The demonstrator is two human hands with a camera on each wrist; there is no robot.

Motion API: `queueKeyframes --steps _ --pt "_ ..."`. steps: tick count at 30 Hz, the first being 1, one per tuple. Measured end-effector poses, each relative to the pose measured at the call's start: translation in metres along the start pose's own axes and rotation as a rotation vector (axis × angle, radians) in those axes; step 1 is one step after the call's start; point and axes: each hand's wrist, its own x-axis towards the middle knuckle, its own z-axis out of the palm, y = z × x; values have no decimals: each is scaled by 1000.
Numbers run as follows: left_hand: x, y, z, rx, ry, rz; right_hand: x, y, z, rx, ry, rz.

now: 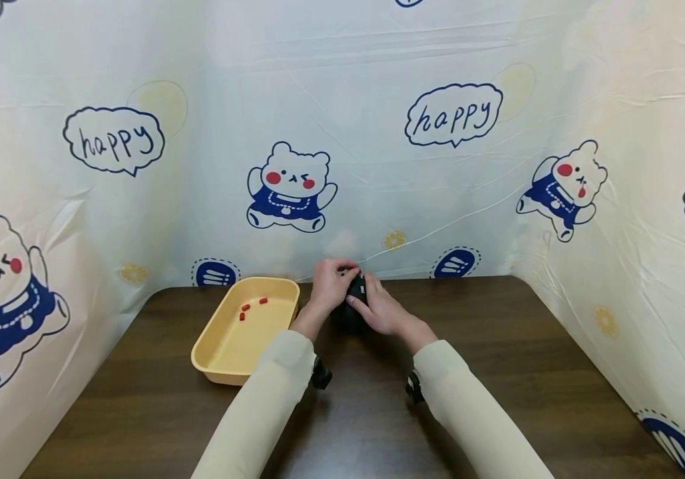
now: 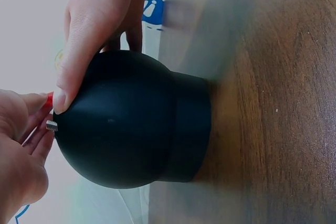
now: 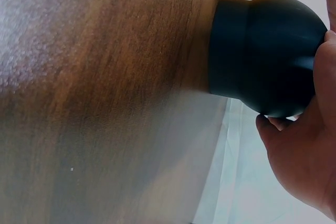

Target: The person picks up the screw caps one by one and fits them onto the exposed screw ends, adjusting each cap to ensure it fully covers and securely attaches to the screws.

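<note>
One red piece (image 2: 50,99), left hand (image 1: 330,284) pinching it at the ball's (image 2: 118,121) top; right hand (image 1: 383,311) grips the ball, best held steady.

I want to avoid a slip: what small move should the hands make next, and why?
Probably the left hand should gently guide the red piece to the ribbed metal part while the right hand steadies the black object. The red piece appears pinched near the object's top, the metal part sits close by, and the right hand grips the side. Whether they fit is unclear.
</note>
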Motion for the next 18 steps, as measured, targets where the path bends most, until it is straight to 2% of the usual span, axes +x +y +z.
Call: queueKeyframes --steps 4,11,18 --pt "1 -1 3 20 -13 19 1 2 0 -7 0 -12" --pt "2 -4 7 45 -42 -21 2 5 1 -1 -2 -41" --pt "1 -2 7 50 -49 -11 3 9 3 -1 -12 -44"
